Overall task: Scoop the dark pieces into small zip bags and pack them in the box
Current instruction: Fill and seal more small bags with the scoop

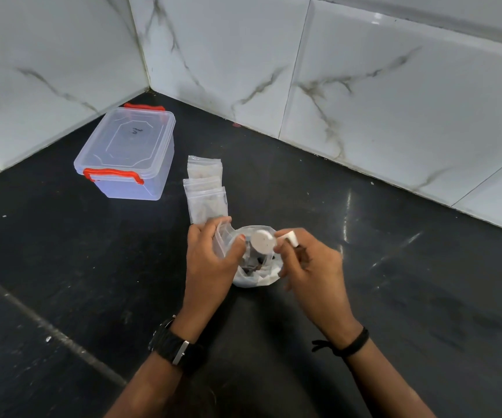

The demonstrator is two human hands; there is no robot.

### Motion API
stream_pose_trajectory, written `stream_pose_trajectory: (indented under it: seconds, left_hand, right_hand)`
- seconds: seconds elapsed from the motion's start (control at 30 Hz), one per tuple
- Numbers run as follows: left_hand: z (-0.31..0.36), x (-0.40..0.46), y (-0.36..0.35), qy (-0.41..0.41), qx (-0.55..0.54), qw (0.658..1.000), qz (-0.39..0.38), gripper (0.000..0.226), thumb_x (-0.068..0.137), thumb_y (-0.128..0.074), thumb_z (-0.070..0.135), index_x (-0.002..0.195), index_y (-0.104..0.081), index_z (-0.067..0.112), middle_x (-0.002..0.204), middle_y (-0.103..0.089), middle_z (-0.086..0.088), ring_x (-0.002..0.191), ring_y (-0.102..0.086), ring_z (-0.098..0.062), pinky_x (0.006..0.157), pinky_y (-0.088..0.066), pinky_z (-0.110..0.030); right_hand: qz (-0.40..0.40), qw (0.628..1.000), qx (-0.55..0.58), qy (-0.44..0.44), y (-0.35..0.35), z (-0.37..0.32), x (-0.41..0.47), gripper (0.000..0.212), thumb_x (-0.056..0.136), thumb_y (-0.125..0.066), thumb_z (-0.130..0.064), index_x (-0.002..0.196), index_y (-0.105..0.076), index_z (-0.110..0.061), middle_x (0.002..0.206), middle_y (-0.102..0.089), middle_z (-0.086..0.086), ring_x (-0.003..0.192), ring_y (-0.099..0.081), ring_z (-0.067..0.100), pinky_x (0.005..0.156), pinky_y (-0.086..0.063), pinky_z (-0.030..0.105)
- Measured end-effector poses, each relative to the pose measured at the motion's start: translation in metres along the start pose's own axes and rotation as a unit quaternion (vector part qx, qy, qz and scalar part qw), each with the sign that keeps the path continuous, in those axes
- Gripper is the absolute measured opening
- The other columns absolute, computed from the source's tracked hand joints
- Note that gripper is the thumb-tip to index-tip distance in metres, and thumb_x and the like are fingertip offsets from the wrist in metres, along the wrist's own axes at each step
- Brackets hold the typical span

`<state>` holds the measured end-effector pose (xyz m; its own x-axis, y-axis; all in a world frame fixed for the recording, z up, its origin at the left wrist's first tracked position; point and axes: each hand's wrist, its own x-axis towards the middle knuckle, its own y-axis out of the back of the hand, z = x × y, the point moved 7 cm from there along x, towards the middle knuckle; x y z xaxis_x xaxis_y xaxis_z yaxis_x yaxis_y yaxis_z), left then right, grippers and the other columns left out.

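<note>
My left hand point(210, 254) is curled around the edge of a clear bag point(254, 274), thumb and fingers pinching its rim so the mouth stays open toward me. My right hand point(307, 260) is closed on the handle of a small white scoop point(263, 240), fingers folded around it, with the round bowl of the scoop tipped over the bag's mouth, just beside my left thumb. Inside the bag I see the dark pieces point(254, 262) gathered low, between my two hands; I cannot count them, they blur together. The bag rests on the black counter point(394, 297), directly in front of me. Just beyond my left fingers lies a short row of small zip bags point(206, 188), overlapping one another; I count three, though more may be hidden under them, and the nearest one touches or nearly touches my left fingertips. Further off to the left, near the corner of the marble-look wall tiles point(364, 86), stands one clear box point(127, 155) with its lid on and two red latches, one at each end. It sits well apart from both hands and from the bag. I wear a dark watch point(172, 345) on the left wrist and a black band point(349, 345) on the right.
</note>
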<state>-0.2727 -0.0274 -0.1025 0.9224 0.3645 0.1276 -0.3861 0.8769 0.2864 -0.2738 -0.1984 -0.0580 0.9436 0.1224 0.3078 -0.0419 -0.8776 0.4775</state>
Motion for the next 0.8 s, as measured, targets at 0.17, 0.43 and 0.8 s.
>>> stream_pose_trajectory:
  seconds: [0.17,0.43,0.8]
  left_hand:
    - [-0.005,0.000,0.000,0.025,-0.023,0.999,0.001,0.030,0.090,-0.062,0.024,0.117,-0.051,0.032,0.115,-0.048,0.008,0.108,-0.054,-0.009,0.095,-0.047,-0.027]
    - [0.008,-0.002,-0.005,0.015,-0.097,0.995,-0.012,0.022,0.090,-0.062,0.019,0.104,-0.052,0.033,0.099,-0.058,0.013,0.087,-0.058,0.007,0.070,-0.048,-0.008]
    - [0.007,-0.002,-0.009,0.026,-0.144,0.988,-0.040,0.009,0.089,-0.064,0.015,0.085,-0.056,0.016,0.079,-0.064,0.007,0.077,-0.064,-0.005,0.069,-0.051,-0.019]
  right_hand:
    - [-0.081,0.967,-0.236,0.045,-0.025,0.018,-0.011,0.021,0.094,-0.054,-0.021,0.112,-0.065,-0.019,0.098,-0.070,-0.001,0.075,-0.065,0.015,0.064,-0.055,0.035]
    - [-0.095,0.938,-0.333,0.001,-0.018,0.044,-0.002,0.043,0.090,-0.053,-0.011,0.132,-0.053,-0.021,0.117,-0.064,0.001,0.086,-0.066,0.027,0.065,-0.055,0.041]
    - [-0.160,0.923,-0.347,-0.041,-0.008,0.047,0.003,0.049,0.086,-0.055,-0.028,0.133,-0.045,-0.022,0.137,-0.038,-0.006,0.098,-0.058,0.017,0.062,-0.048,0.028]
